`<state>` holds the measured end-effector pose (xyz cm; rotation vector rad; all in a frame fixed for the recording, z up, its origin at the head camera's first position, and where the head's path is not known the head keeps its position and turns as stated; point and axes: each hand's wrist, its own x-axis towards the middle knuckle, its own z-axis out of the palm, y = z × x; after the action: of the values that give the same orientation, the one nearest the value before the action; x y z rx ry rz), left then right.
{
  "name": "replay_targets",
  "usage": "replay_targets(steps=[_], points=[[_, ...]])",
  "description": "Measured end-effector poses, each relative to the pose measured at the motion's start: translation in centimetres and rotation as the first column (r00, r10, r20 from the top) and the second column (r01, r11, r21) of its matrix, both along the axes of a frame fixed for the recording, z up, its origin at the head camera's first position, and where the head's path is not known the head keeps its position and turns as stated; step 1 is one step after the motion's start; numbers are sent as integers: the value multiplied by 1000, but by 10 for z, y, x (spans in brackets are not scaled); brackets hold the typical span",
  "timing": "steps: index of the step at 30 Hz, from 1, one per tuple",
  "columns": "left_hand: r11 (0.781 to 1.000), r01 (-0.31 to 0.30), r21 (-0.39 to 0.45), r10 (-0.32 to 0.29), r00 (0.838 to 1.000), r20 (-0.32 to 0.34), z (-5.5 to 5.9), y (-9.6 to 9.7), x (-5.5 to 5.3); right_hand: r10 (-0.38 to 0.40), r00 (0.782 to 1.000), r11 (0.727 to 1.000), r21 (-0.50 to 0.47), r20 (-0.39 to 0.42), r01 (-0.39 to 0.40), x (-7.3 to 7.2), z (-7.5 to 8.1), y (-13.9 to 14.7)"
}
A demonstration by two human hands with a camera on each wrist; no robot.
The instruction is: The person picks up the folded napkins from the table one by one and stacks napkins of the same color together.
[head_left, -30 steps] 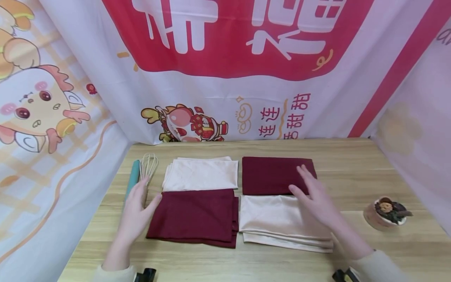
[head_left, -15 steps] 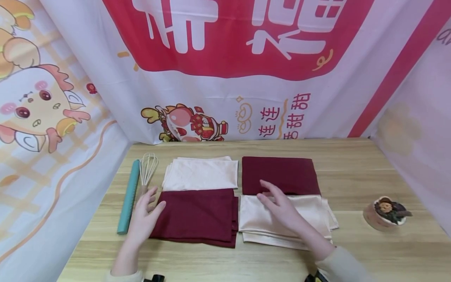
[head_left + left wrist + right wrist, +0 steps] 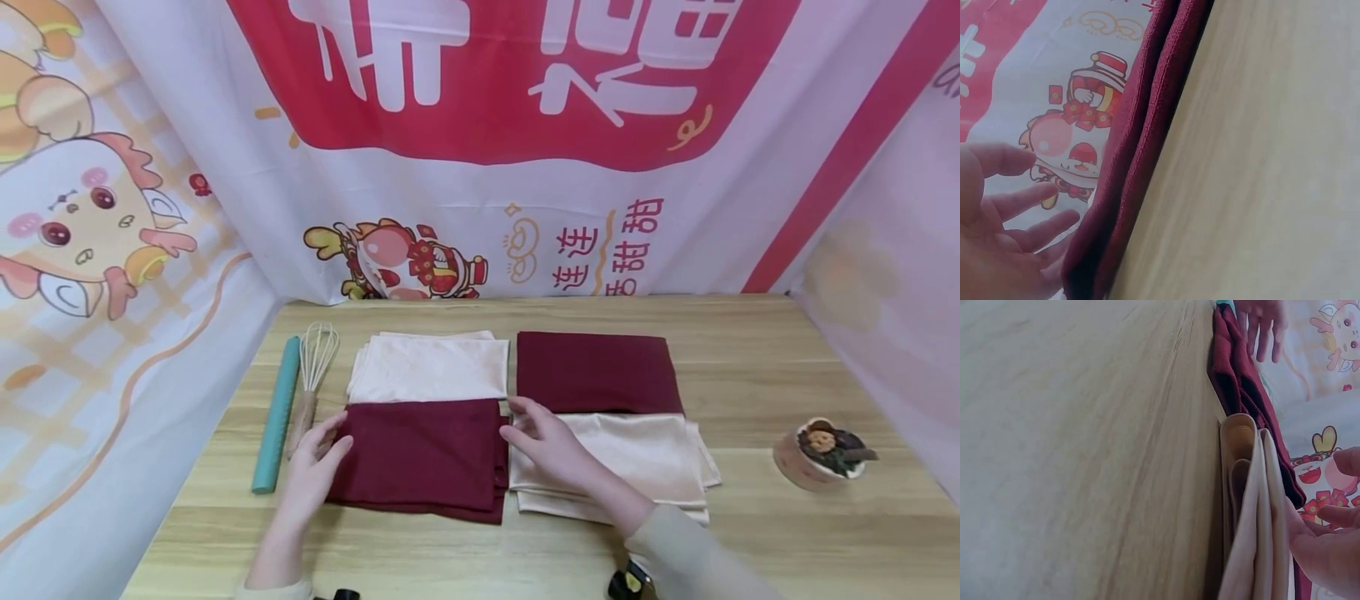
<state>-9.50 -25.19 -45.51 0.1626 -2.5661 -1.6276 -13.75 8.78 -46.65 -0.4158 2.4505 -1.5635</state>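
Two burgundy and two cream folded cloths form a block on the table in the head view. At the left edge of the front burgundy cloth (image 3: pixel 420 454) is my left hand (image 3: pixel 313 467); its relaxed fingers are spread beside the fold in the left wrist view. Over the left part of the front cream cloth (image 3: pixel 630 467) reaches my right hand (image 3: pixel 551 446), its fingertips by the burgundy cloth's right edge. Neither hand grips anything; contact with the cloth is unclear. Behind lie the other cream cloth (image 3: pixel 431 367) and the other burgundy cloth (image 3: pixel 600 372).
Left of the cloths lie a teal rod (image 3: pixel 276 417) and a whisk (image 3: pixel 318 358). A small cup with dark contents (image 3: pixel 817 458) stands on the right of the wooden table (image 3: pixel 750 375). Printed curtains (image 3: pixel 480 183) hang behind and at the sides.
My right hand has moved left, from over the right-hand cloths to the front burgundy cloth's right edge. My left hand has shifted slightly right and down, off the whisk's handle area.
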Motion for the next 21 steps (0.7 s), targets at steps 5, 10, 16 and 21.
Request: replay_targets(steps=[5, 10, 16, 21], points=[[1000, -3, 19, 3, 1000, 30, -4, -4, 0, 7, 1000, 999, 50, 10, -7, -3, -2, -6], [999, 10, -37, -6, 996, 84, -5, -7, 0, 46, 999, 988, 150, -13, -43, -7, -5, -9], [993, 41, -115, -27, 992, 122, -4, -7, -2, 101, 990, 967, 242, -102, -74, -9, -4, -16], [989, 66, -131, -48, 989, 138, -3, -7, -1, 106, 985, 964, 257, -135, -69, -10, -5, -19]])
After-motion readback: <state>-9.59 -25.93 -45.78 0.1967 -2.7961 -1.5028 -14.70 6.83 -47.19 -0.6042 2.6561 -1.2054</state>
